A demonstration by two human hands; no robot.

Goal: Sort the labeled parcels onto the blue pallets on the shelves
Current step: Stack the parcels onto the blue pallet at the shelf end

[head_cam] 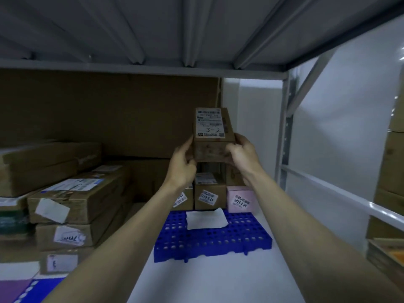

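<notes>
Both left hand (pixel 182 165) and right hand (pixel 241 153) grip a labeled rectangular cardboard parcel (pixel 213 136) above the perforated blue plastic pallet (pixel 218 239)

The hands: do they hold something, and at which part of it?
Both hold one labeled cardboard parcel: left hand at its lower left side, right hand at its lower right side.

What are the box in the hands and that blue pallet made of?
The box looks like plain brown cardboard, matte, with a white paper label stuck on top. The pallet appears to be moulded plastic: uniform bright blue, slightly glossy, with a regular grid of round holes.
</notes>
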